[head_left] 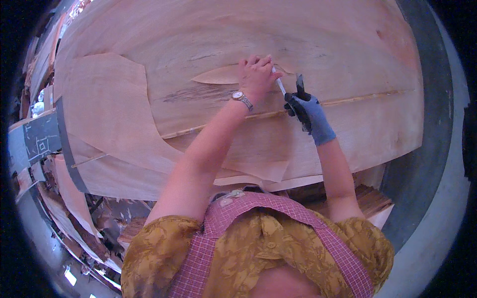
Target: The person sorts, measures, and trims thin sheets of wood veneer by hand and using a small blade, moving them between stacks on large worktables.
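A wide sheet of pale wood veneer lies before me, with dark streaks near its middle. On it rests my left hand, bare with a wristwatch, its fingers spread and its thumb apart. To its left shows a pointed, leaf-shaped piece of veneer. A narrow white strip runs from beside the left thumb to the right hand; whether it is a blade or tape I cannot tell. My right hand, in a blue and black glove, is closed around a flat dark tool that sticks up past its fingers.
A long yellowish strip crosses the sheet. A loose veneer piece overlaps it at left. Next to the left edge is a blue-grey board with chalk marks. Veneer scraps lie at lower left, stacked wood at lower right.
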The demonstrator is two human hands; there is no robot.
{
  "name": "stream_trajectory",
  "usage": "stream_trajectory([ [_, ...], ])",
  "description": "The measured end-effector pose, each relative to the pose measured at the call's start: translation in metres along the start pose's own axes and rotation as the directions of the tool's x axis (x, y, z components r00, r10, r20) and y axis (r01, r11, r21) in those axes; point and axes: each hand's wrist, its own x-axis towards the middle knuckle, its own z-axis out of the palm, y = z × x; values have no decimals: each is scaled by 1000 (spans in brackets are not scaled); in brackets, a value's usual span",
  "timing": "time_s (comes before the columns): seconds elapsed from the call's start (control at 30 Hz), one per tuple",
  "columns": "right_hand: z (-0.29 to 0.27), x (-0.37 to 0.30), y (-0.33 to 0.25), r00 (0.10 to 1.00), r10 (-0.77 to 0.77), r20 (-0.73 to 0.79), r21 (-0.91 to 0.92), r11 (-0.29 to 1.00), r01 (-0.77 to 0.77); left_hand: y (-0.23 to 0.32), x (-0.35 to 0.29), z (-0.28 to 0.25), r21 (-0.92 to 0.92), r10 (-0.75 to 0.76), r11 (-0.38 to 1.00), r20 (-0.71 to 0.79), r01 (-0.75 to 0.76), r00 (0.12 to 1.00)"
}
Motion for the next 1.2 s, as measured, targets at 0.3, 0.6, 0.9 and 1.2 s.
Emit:
stream_trajectory([
  [0.3,-12,-11,27,886,-462,-39,-781,567,262,3,-11,9,35,-29,999,-142,34,989],
  [0.6,-19,-14,-4,753,-575,321,-939,-298,173,-6,-16,26,1,-61,998,-132,62,989],
  [0.9,-12,-52,-34,933,-326,-152,-542,817,197,-10,-28,-15,-210,-48,978,-150,16,987],
  [1.2,162,53,-1,956,-206,211,-160,957,242,-103,-110,-52,-62,-245,969,-364,239,899],
])
